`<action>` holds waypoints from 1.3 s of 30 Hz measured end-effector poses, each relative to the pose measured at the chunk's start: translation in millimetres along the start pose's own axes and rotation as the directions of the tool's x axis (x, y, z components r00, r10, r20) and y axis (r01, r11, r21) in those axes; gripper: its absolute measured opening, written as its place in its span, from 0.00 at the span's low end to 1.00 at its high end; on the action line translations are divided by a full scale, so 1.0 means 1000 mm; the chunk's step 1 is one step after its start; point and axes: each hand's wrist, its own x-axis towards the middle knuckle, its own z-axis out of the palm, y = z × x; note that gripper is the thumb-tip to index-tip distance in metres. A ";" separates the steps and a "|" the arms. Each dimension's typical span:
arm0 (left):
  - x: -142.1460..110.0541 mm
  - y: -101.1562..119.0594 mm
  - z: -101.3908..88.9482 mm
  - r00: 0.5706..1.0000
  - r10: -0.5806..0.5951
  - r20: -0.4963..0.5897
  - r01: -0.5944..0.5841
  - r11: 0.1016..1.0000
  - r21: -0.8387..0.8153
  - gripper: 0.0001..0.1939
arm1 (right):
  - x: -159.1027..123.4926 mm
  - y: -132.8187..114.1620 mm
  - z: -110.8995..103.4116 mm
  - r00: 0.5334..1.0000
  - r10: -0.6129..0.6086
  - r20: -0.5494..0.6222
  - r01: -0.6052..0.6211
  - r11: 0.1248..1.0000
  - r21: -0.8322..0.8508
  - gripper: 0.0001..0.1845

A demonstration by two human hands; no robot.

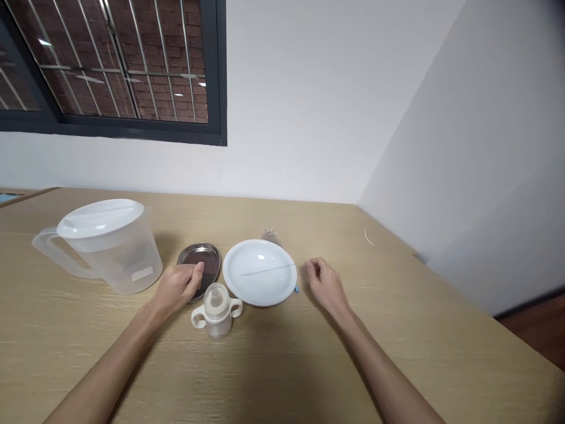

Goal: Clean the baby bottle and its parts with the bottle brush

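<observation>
The left hand [178, 285] hides part of the metal tray [208, 257].

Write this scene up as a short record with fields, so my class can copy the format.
Surface: wood-coloured table
Left hand: closed, overlapping the metal dish in view; contact unclear
Right hand: fingers pinched at one end of a thin wire
Wire position: extends across the white dish
Two-handled bottle: upright, in front of the dishes
Lidded jug: left side
Barred window: upper left
</observation>
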 end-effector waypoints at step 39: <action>0.005 0.043 -0.014 0.799 0.077 0.597 0.299 0.810 -0.504 0.35 | -0.012 -0.019 -0.001 0.861 -0.180 -0.475 0.223 0.974 0.035 0.17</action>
